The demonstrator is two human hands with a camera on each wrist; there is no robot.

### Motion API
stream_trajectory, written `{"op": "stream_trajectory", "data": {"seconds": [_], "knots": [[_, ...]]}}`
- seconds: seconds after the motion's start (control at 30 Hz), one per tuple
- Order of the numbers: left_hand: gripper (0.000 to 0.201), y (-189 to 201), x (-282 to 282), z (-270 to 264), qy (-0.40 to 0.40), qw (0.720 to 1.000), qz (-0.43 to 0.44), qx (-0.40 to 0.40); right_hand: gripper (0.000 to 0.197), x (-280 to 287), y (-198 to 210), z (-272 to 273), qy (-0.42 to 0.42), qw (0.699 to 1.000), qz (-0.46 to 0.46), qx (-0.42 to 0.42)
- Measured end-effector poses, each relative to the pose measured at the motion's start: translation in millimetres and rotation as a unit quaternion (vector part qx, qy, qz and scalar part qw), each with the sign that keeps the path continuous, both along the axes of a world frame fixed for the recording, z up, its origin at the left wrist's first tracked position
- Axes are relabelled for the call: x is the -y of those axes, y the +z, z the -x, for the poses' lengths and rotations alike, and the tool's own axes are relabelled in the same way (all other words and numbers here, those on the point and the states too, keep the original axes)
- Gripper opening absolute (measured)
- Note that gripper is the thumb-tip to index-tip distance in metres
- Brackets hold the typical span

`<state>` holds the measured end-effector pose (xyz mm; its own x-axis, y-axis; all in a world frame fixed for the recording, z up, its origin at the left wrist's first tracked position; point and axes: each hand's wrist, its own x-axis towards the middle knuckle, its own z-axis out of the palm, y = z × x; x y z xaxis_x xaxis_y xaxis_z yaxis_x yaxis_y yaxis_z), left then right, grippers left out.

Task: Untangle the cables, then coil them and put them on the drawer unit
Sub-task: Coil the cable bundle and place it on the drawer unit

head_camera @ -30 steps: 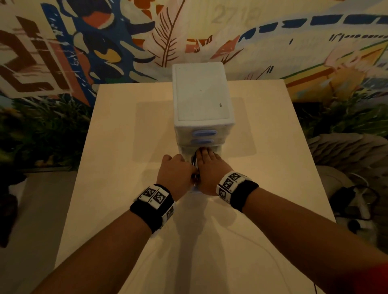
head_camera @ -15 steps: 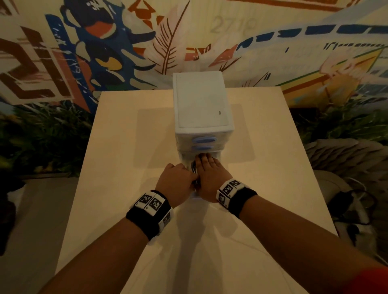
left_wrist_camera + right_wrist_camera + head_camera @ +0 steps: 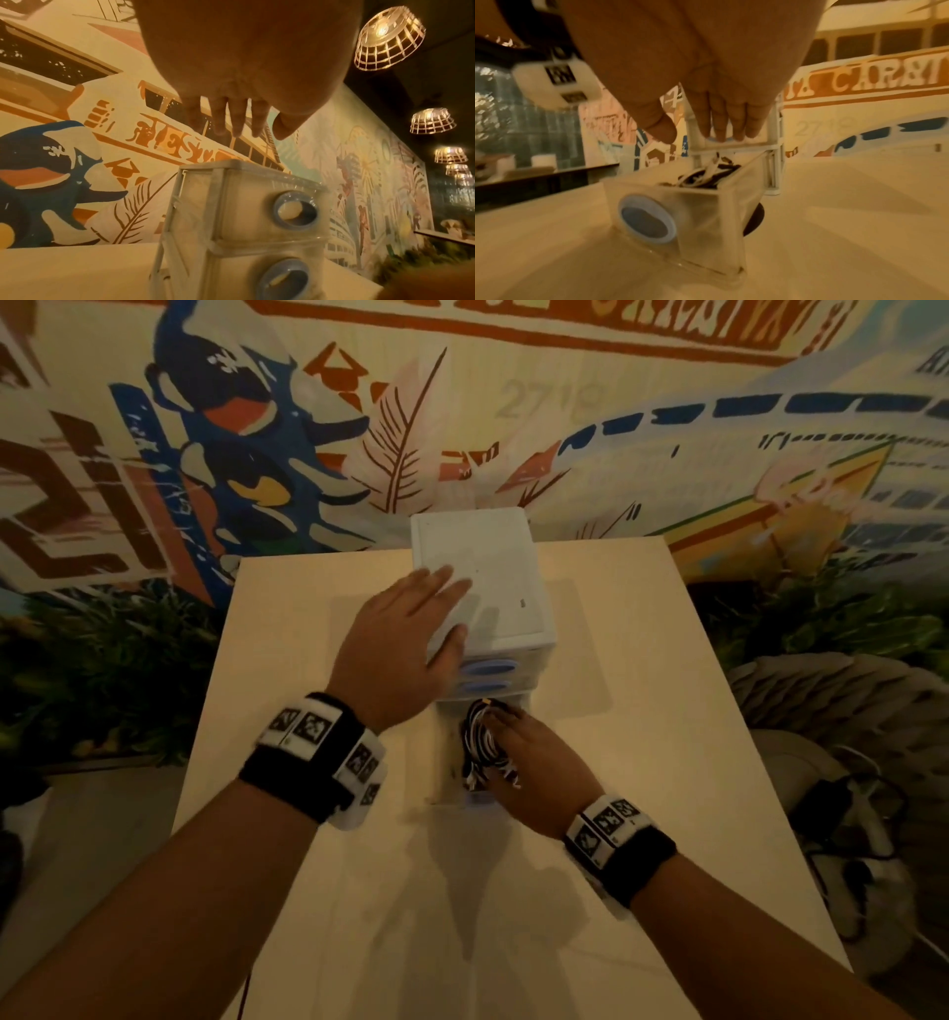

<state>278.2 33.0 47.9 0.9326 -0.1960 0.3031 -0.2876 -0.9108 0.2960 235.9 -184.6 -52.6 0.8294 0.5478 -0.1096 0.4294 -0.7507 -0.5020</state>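
A white drawer unit [image 3: 506, 588] with blue oval handles stands at the middle back of the table. Its clear bottom drawer [image 3: 445, 762] is pulled out toward me. Inside lies a tangle of black and white cables [image 3: 476, 746], also plain in the right wrist view as cables [image 3: 706, 175] in the drawer [image 3: 680, 213]. My right hand [image 3: 534, 762] hovers over the drawer's right half, its fingers [image 3: 727, 123] straight, holding nothing. My left hand [image 3: 411, 634] is spread over the unit's top left front, its fingers [image 3: 232, 117] straight and just above the drawer unit [image 3: 231, 203].
The pale table [image 3: 642, 711] reaches a painted mural wall [image 3: 257, 454] right behind the unit. Plants [image 3: 92, 670] flank it on both sides. Dark gear and cords [image 3: 842, 819] lie on the floor at the right. A dark round spot [image 3: 755, 219] marks the tabletop beside the drawer.
Both hands were together at the bottom drawer's front. Now the left hand has lifted to the unit's top, and the right hand is over the cables in the pulled-out drawer.
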Motion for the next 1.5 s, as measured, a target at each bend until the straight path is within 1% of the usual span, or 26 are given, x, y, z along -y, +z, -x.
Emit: {"op": "stream_trajectory", "data": {"seconds": [0.07,0.1,0.13,0.17,0.2,0.23,0.27,0.3,0.33,0.37,0.4,0.43,0.5,0.6,0.63,0.67,0.73,0.8,0.93,0.97,1.0,1.1,1.13,1.4,1.47,1.5], "knots": [[0.059,-6.3,0.6,-14.4,0.019,0.994,-0.023,-0.107,0.027,12.9,8.0,15.8,-0.066,0.995,-0.071,0.025],[0.061,-10.3,1.5,-19.8,0.027,0.99,-0.011,-0.141,0.015,18.6,8.7,25.0,-0.09,0.992,-0.086,0.021],[0.064,-13.8,3.0,-23.2,0.038,0.985,0.015,-0.166,0.01,23.8,6.2,34.0,-0.108,0.99,-0.088,0.001],[0.068,-18.5,4.2,-26.2,0.053,0.98,0.054,-0.186,0.011,28.7,1.0,42.4,-0.125,0.988,-0.079,-0.032],[0.073,-20.6,6.0,-28.2,0.076,0.971,0.106,-0.2,0.015,32.1,-4.2,49.5,-0.146,0.984,-0.072,-0.079],[0.079,-22.4,7.8,-29.3,0.102,0.958,0.17,-0.207,0.019,33.9,-9.8,55.9,-0.179,0.97,-0.079,-0.145],[0.087,-22.7,10.1,-29.4,0.131,0.94,0.234,-0.211,0.021,33.9,-14.5,60.9,-0.223,0.939,-0.114,-0.234],[0.092,-23.4,12.3,-29.6,0.158,0.921,0.283,-0.218,0.023,31.3,-19.1,64.7,-0.272,0.887,-0.167,-0.332],[0.092,-22.7,14.5,-29.3,0.173,0.907,0.308,-0.229,0.025,26.8,-22.4,67.0,-0.317,0.819,-0.223,-0.423],[0.09,-23.1,16.0,-29.4,0.178,0.902,0.314,-0.239,0.026,21.2,-25.5,67.5,-0.351,0.751,-0.272,-0.489],[0.088,-22.7,16.7,-29.1,0.175,0.9,0.315,-0.244,0.027,15.3,-28.6,66.8,-0.374,0.695,-0.31,-0.531],[0.086,-23.0,17.1,-29.4,0.173,0.899,0.317,-0.246,0.028,8.9,-30.8,65.2,-0.39,0.651,-0.342,-0.554],[0.084,-25.3,17.2,-29.7,0.171,0.897,0.324,-0.248,0.028,-2.8,-31.9,62.7,-0.418,0.581,-0.405,-0.569],[0.085,-29.4,14.3,-32.7,0.165,0.897,0.329,-0.243,0.026,-15.0,-32.8,65.3,-0.462,0.47,-0.499,-0.562],[0.086,-31.0,13.3,-34.0,0.163,0.897,0.332,-0.243,0.026,-17.0,-34.2,66.8,-0.469,0.44,-0.529,-0.554],[0.086,-31.7,12.4,-34.6,0.161,0.897,0.334,-0.242,0.026,-18.2,-35.2,67.8,-0.473,0.414,-0.558,-0.541],[0.086,-33.2,12.1,-34.8,0.165,0.896,0.334,-0.24,0.026,-20.0,-38.1,66.8,-0.489,0.377,-0.606,-0.502],[0.085,-34.2,13.9,-33.7,0.17,0.894,0.34,-0.237,0.029,-22.9,-40.6,63.1,-0.506,0.347,-0.639,-0.464],[0.085,-33.6,15.8,-32.8,0.169,0.891,0.351,-0.231,0.028,-33.9,-39.0,55.7,-0.513,0.319,-0.659,-0.447],[0.084,-33.0,16.1,-32.4,0.171,0.89,0.355,-0.231,0.027,-37.6,-38.7,52.0,-0.519,0.319,-0.655,-0.447],[0.084,-33.3,16.0,-32.3,0.172,0.888,0.358,-0.231,0.026,-41.9,-37.2,47.2,-0.52,0.323,-0.653,-0.445],[0.085,-34.5,16.2,-32.0,0.169,0.889,0.361,-0.226,0.03,-55.7,-34.7,27.7,-0.526,0.353,-0.646,-0.427],[0.085,-36.4,15.6,-32.5,0.166,0.889,0.363,-0.225,0.031,-60.5,-34.7,20.9,-0.524,0.358,-0.647,-0.422],[0.086,-41.2,14.7,-31.8,0.157,0.887,0.375,-0.217,0.03,-80.2,-31.7,-17.4,-0.511,0.365,-0.67,-0.397],[0.086,-41.0,14.3,-31.1,0.159,0.886,0.375,-0.219,0.031,-81.6,-33.5,-29.5,-0.527,0.364,-0.66,-0.393],[0.086,-40.3,14.5,-30.9,0.161,0.884,0.378,-0.221,0.032,-81.8,-34.3,-35.9,-0.528,0.37,-0.651,-0.401]]}}
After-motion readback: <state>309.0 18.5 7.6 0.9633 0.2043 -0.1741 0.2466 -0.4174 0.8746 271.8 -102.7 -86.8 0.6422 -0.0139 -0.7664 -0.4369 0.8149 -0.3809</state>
